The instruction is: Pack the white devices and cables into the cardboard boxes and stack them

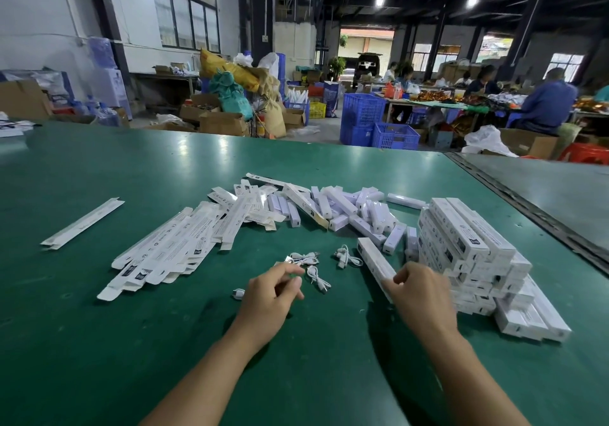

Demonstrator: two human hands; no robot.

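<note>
My right hand (420,289) grips the near end of a long white box (374,261) lying on the green table (99,343), just left of a stack of packed white boxes (474,254). My left hand (273,289) hovers with fingers curled and slightly apart beside a few coiled white cables (308,261), holding nothing. Another coiled cable (346,256) lies between the hands. A pile of loose white devices (349,208) lies farther back. Flat unfolded white boxes (171,247) fan out to the left.
A single flat box (82,223) lies alone at the far left. A small white connector (238,292) sits by my left wrist. A metal seam (527,208) separates a second table at right. Blue crates (362,109), cartons and seated people lie beyond.
</note>
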